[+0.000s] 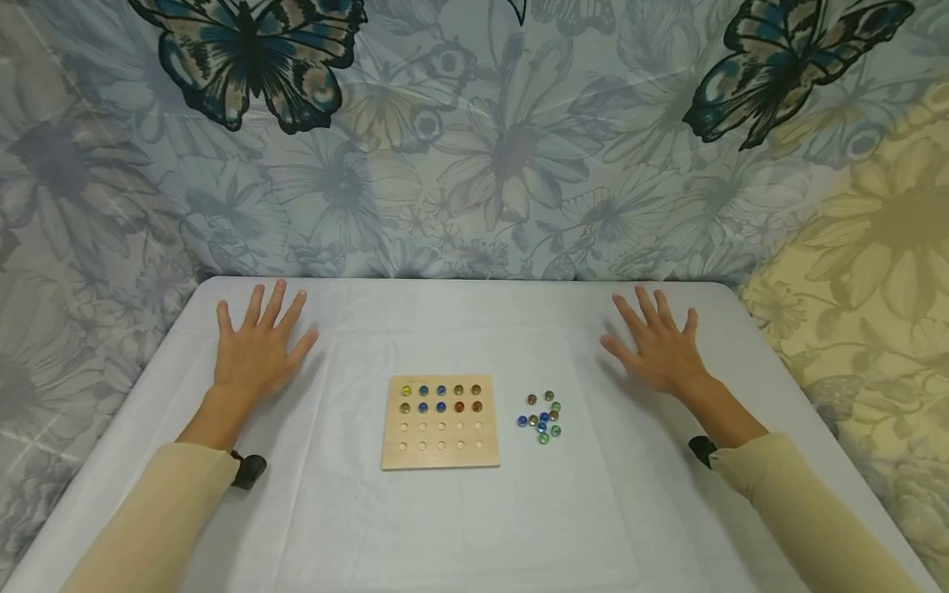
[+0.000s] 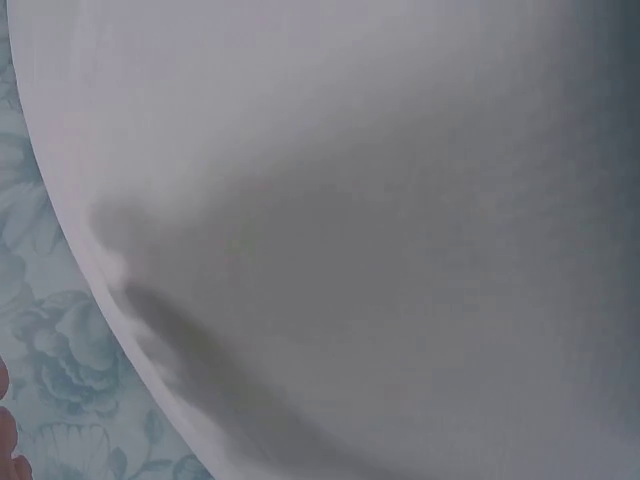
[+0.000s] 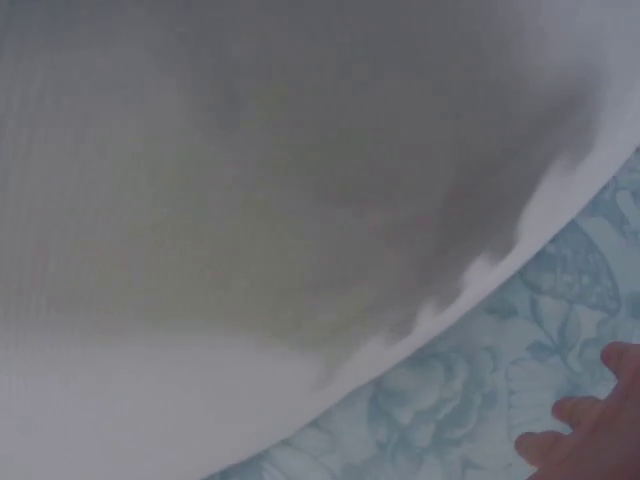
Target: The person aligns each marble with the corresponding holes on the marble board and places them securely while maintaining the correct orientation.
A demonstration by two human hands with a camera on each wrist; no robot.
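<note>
A square-cornered wooden board (image 1: 441, 458) lies on the white-covered table, its two far rows of hollows filled with glass marbles (image 1: 441, 391) and its two near rows bare. To its right, several loose blue, green and brownish marbles (image 1: 522, 421) sit in a small cluster. My left hand (image 1: 255, 350) is spread, palm down, to the left of the board, holding nothing. On the other side, beyond the loose marbles, my right hand (image 1: 660, 350) has its fingers straight and apart, also with nothing in it. Fingertips (image 3: 575, 412) peek into the right wrist view's lower corner.
White cloth covers the table (image 1: 445, 527), whose far edge meets a hanging fabric (image 1: 511, 165) with flowers and butterflies. Yellow patterned fabric (image 1: 875, 247) borders the right side. Dark wrist straps (image 1: 249, 472) show at both cuffs. Each hand casts a shadow on the cloth.
</note>
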